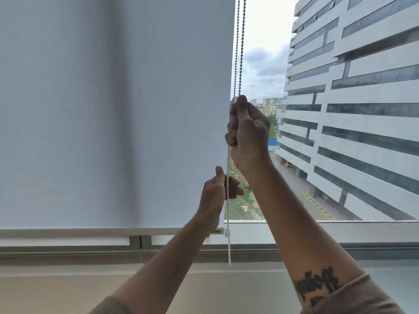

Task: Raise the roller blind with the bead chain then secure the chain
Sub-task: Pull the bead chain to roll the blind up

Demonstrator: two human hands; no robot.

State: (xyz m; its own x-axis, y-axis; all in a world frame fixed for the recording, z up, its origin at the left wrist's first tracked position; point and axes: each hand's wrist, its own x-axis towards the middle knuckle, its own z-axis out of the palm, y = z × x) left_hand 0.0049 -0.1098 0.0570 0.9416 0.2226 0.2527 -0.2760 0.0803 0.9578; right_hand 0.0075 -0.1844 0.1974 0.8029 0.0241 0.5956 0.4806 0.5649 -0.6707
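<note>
A pale grey roller blind (113, 109) covers the left part of the window, its bottom bar (68, 232) just above the sill. The bead chain (239, 53) hangs in two strands along the blind's right edge and its loop ends near the sill. My right hand (247, 130) is higher up, fingers closed around the chain. My left hand (216, 193) is lower, with one strand running past its thumb and fingers, which curl loosely around it. A small white chain holder (226, 232) sits at the end of the bottom bar.
The window frame and sill (317, 232) run across below the blind. Through the bare glass on the right stands a tall white office building (351, 98), with a street and trees far below. A beige ledge (68, 291) lies beneath the sill.
</note>
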